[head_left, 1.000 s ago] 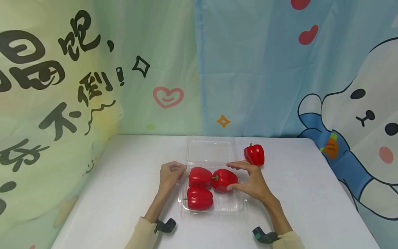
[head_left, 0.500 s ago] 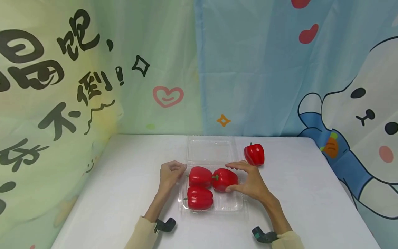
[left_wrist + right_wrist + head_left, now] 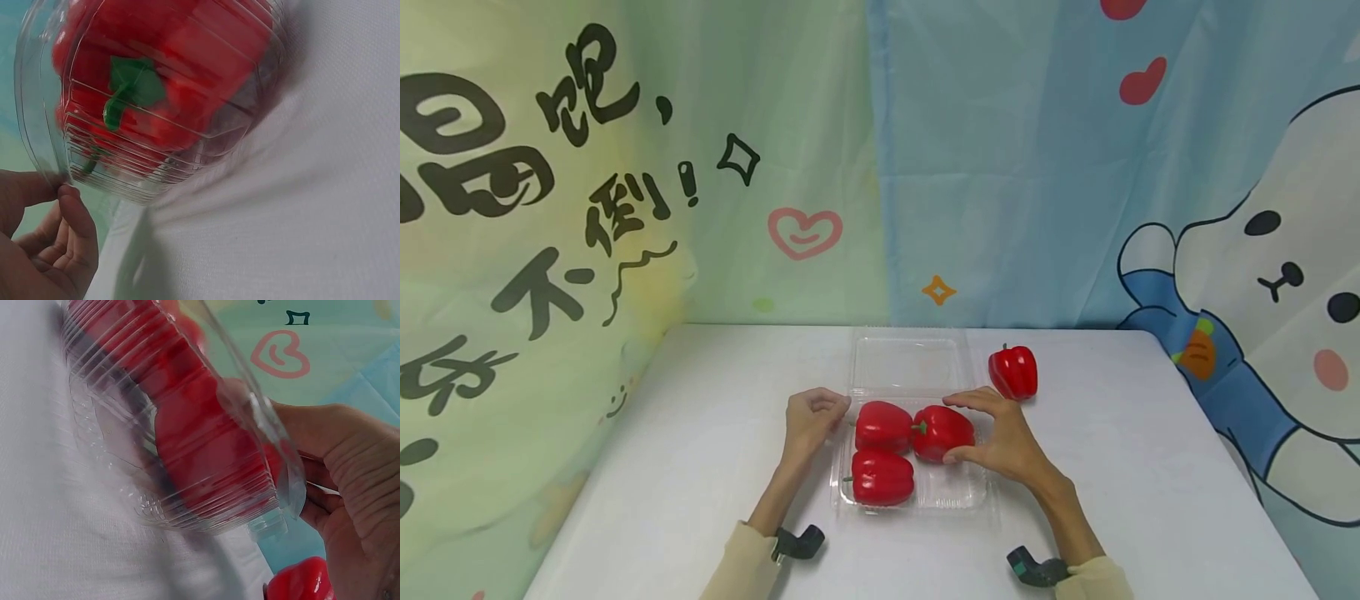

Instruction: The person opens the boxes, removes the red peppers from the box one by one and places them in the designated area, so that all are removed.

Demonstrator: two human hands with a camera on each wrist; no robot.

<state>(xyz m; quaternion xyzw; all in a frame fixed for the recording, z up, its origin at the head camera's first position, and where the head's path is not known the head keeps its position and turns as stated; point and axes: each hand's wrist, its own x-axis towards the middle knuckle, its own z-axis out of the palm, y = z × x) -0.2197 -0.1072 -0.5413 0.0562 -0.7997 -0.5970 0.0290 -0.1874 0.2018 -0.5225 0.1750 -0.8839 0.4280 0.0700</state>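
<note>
A clear plastic clamshell container (image 3: pixel 947 498) lies with its lid folded back and holds three red bell peppers. Two of them, the back-left pepper (image 3: pixel 883 427) and the front-left pepper (image 3: pixel 882 478), sit at its left side. My left hand (image 3: pixel 811 423) pinches the container's left rim between thumb and fingertip, plain in the left wrist view. With thumb in front and fingers behind, my right hand (image 3: pixel 1006 433) holds the back-right pepper (image 3: pixel 942 434) inside the container. Its thumb reaches over the rim in the right wrist view. Green stems show through the ribbed wall (image 3: pixel 134 94).
Another red bell pepper (image 3: pixel 1013 372) stands on the white table (image 3: pixel 1120 467), behind the right hand. The transparent lid (image 3: pixel 910 362) lies flat toward the table's back edge. A printed curtain (image 3: pixel 1000 167) hangs behind the table.
The right hand has shifted very slightly left at the back-right pepper. The left hand, container and peppers stay where they were.
</note>
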